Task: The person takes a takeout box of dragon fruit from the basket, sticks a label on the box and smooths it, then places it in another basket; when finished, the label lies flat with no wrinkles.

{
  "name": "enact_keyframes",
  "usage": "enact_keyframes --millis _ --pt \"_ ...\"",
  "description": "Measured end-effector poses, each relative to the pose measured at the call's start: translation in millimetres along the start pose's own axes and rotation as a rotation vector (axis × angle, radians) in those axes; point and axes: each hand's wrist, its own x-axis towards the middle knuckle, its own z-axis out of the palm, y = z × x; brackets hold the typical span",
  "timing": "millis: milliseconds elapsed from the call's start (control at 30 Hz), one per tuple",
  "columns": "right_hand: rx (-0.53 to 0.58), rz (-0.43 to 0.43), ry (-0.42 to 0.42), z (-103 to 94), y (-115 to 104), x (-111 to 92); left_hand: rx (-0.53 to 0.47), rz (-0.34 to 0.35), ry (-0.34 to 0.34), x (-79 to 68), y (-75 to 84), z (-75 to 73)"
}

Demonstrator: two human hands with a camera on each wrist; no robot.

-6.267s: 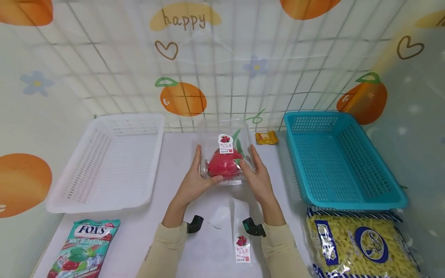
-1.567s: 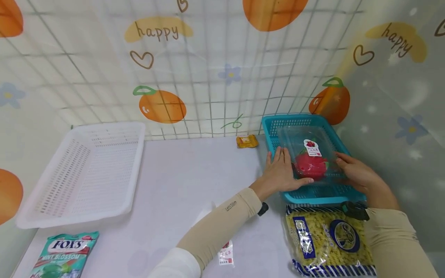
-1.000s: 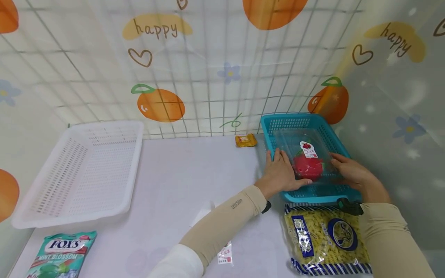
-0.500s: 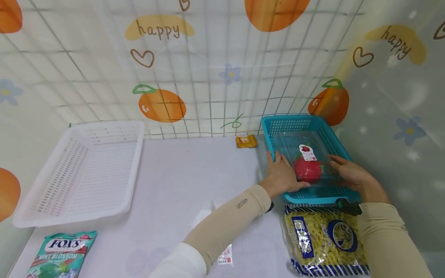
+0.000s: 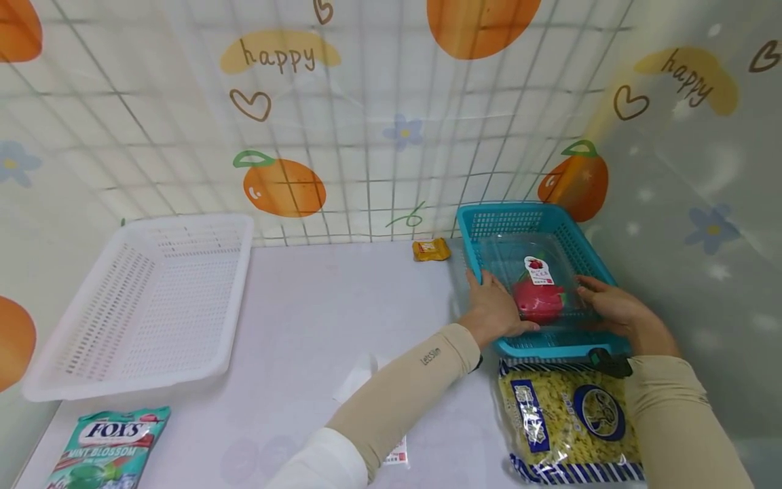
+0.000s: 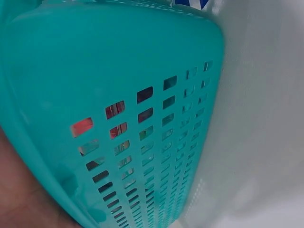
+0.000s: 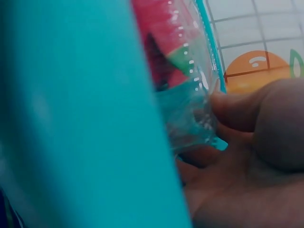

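A clear plastic clamshell box with a red dragon fruit inside and a fruit sticker on its lid sits low within the teal basket. My left hand grips the box's left side, its thumb along the front edge and its fingers reaching over the basket's left rim. On the other side my right hand pinches the box's right edge; the right wrist view shows the thumb against the clear wall. The basket's wall hides most of the left hand in the left wrist view.
A white basket stands at the left, with a teal Fox's candy bag in front of it. A yellow wrapped snack lies by the teal basket. A pasta bag lies in front. A label strip is partly under the left arm.
Both hands have carried the box from mid-table rightward to the teal basket. Over the last second or so it has sunk slightly lower and nearer, with both hands still on it.
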Motion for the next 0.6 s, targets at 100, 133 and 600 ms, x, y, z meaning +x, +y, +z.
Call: enact_keyframes --millis 100,133,600 --pt "0.006 0.010 0.002 -0.3 0.0 2.4 -0.013 -0.001 -0.007 -0.2 -1.8 -1.5" --pt "0.006 0.012 0.002 -0.6 -0.3 3.8 -0.017 -0.001 -0.007 0.0 -2.6 -1.8" --pt "-0.138 0.012 0.011 -7.1 -19.7 2.5 -0.088 0.014 0.075 1.1 -10.8 -0.8"
